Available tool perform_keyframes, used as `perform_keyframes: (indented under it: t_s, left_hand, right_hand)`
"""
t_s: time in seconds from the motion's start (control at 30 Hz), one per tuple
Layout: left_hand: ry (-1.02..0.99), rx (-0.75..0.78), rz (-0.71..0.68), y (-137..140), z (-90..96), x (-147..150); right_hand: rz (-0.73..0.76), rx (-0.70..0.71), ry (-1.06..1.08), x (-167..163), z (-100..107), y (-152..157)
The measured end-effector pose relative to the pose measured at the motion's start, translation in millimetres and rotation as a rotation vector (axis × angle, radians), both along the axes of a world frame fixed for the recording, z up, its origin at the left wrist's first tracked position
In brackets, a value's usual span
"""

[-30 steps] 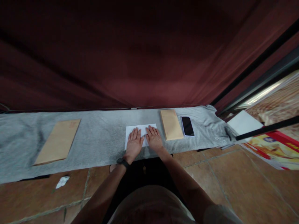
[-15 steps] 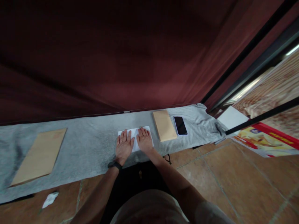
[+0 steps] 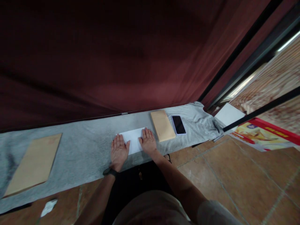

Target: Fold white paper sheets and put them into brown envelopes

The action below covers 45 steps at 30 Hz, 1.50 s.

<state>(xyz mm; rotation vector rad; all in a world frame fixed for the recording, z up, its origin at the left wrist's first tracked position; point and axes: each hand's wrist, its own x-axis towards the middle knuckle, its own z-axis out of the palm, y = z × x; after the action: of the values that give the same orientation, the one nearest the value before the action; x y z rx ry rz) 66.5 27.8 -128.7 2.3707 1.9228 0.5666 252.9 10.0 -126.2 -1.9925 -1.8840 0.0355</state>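
A sheet of white paper [image 3: 134, 140], perhaps folded, lies flat on the grey cloth in front of me. My left hand [image 3: 119, 150] rests palm down on its left edge, fingers stretched out and thumb apart. On the right edge my right hand [image 3: 148, 142] also lies flat with its fingers extended. The middle of the paper shows between the two hands. Just right of my right hand is a stack of brown envelopes [image 3: 162, 125], and beside it a phone [image 3: 179, 125] with a dark screen.
The grey cloth [image 3: 82, 150] covers a long narrow surface against a dark red curtain [image 3: 131, 68]. A large brown envelope [image 3: 34, 164] lies at the far left. White crumpled tissue [image 3: 48, 207] is on the tiled floor; a colourful printed box [image 3: 264, 134] stands at right.
My hands have spread apart over the paper, the left moving left and the right slightly right, so more of the white sheet shows. The view has shifted a little.
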Motion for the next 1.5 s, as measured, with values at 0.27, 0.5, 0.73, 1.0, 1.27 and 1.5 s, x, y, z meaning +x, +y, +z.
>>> perform_keyframes:
  t_s: [0.27,0.5,0.73,1.0,1.27,1.5]
  left_hand:
    - [-0.032,0.057,0.010,-10.9,10.2,21.8]
    - [0.021,-0.097,-0.306,-4.5,5.7,55.5]
    - [0.044,-0.098,-0.298,20.5,0.6,50.3]
    - [0.032,-0.033,-0.275,0.8,-2.5,51.1]
    - [0.065,-0.011,-0.345,-42.0,0.0,41.4]
    - [0.071,0.031,-0.407,-82.7,-0.8,23.9]
  right_hand:
    - [-0.006,0.013,-0.005,2.8,1.7,-6.2]
    - [-0.005,-0.027,0.018,4.6,6.1,-5.1]
    - [0.000,-0.008,0.042,5.7,10.3,-6.5]
    - [0.006,-0.013,0.062,7.6,11.3,-6.4]
    - [0.006,-0.003,0.057,7.8,10.6,-7.9]
    - [0.007,-0.022,0.034,7.4,9.8,-7.9]
